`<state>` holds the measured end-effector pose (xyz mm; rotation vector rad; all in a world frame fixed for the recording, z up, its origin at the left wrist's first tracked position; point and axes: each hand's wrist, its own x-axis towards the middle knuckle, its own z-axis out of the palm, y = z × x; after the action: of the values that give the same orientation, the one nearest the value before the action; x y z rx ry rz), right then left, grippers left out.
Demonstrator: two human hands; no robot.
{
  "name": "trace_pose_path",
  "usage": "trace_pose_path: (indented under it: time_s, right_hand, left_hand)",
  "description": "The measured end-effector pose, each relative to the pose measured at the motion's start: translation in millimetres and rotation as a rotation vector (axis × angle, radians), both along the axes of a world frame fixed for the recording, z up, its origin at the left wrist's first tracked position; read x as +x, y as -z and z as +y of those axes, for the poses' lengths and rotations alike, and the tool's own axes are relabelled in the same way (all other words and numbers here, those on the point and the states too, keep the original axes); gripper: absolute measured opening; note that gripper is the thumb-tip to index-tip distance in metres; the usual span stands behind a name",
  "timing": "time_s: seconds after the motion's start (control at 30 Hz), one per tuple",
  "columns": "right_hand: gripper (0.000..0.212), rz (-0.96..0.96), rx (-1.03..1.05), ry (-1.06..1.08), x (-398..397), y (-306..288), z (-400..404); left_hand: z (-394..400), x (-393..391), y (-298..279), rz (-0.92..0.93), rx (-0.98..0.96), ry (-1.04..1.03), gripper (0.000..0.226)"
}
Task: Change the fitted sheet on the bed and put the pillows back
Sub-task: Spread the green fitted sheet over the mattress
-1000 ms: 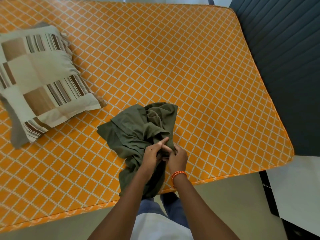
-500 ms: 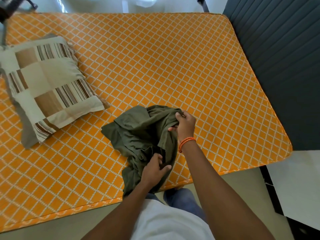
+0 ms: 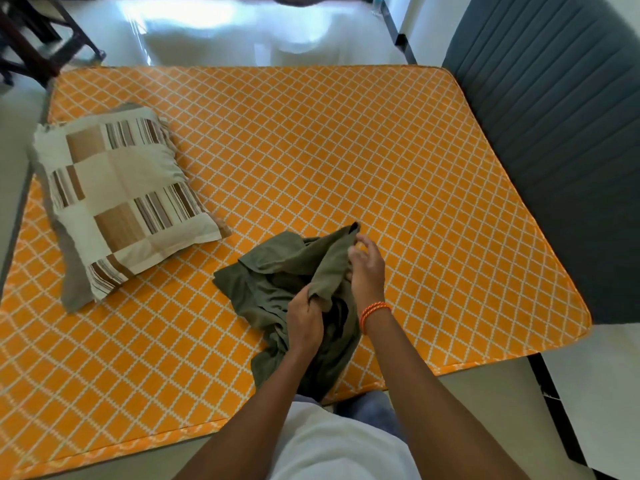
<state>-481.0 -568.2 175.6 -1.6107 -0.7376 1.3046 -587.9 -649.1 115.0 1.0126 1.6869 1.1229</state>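
Observation:
A crumpled olive-green sheet (image 3: 273, 282) lies bunched near the front edge of the bare orange diamond-patterned mattress (image 3: 311, 150). My left hand (image 3: 304, 320) grips a fold of the sheet at its middle. My right hand (image 3: 367, 268), with an orange bracelet at the wrist, pinches the sheet's raised edge a little farther back. Between both hands a strip of cloth is lifted off the pile. A single pillow (image 3: 121, 199) in a beige, brown and striped patchwork case lies on the mattress at the left.
A dark grey ribbed headboard (image 3: 554, 150) runs along the mattress's right side. Glossy white floor (image 3: 225, 32) lies beyond the far edge, with dark wooden furniture legs (image 3: 31, 39) at the top left. My own legs stand against the front edge.
Both hands were together at the sheet's near end. The right hand moved farther back and lifted an edge; the left shifted its grip up the fold. The view tilted up, showing more floor.

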Motion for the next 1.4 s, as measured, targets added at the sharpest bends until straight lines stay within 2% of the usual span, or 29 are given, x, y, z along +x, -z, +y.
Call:
trace_pose_path:
  time_s: [0.1,0.17,0.27,0.33,0.4,0.53,0.63,0.77,0.9,1.0,1.17,1.27,1.4]
  right_hand:
    - [0.024,-0.443,0.160,-0.110,-9,7,-36]
    - [0.028,-0.589,0.218,-0.165,-19,13,-60]
    - [0.035,-0.580,0.201,-0.234,-27,20,-83]
    - [0.040,-0.697,0.229,-0.318,-28,21,-90]
    - [0.040,-0.782,0.272,-0.332,-29,19,-92]
    - [0.021,-0.892,0.301,-0.127,-39,-3,-81]
    - [0.016,-0.953,0.348,-0.047,-43,-15,-64]
    - [0.008,-0.840,0.289,-0.030,-38,-27,-48]
    - [0.022,-0.687,0.186,-0.077,-28,-12,-38]
    - [0.040,-0.540,0.121,-0.080,-21,-12,-23]
    - [0.042,-0.358,0.024,-0.024,-11,-11,-2]
    - [0.041,-0.236,-0.059,0.026,-9,-10,-2]
    - [0.041,-0.267,0.150,0.061,2,-46,13]
  left_hand:
    - [9,-3,-15,-0.071,-0.088,-0.027,0.041]
    - [17,-5,-27,-0.101,-0.108,-0.046,0.041]
    - [26,-8,-47,-0.058,-0.028,-0.021,0.034]
    - [28,-7,-57,-0.049,0.004,-0.002,0.033]
    - [30,-6,-68,-0.049,0.021,0.017,0.042]
    - [38,-3,-98,-0.120,0.088,0.072,0.051]
    - [45,0,-128,-0.198,0.133,0.118,0.057]
    - [59,2,-168,-0.303,0.154,0.115,0.057]
    - [75,5,-215,-0.381,0.255,0.153,0.061]
    - [91,6,-254,-0.396,0.353,0.148,0.055]
    - [127,-5,-310,-0.437,0.483,0.008,0.057]
    - [139,-9,-312,-0.434,0.510,-0.103,0.054]
    - [139,-27,-284,-0.287,0.424,-0.312,0.036]
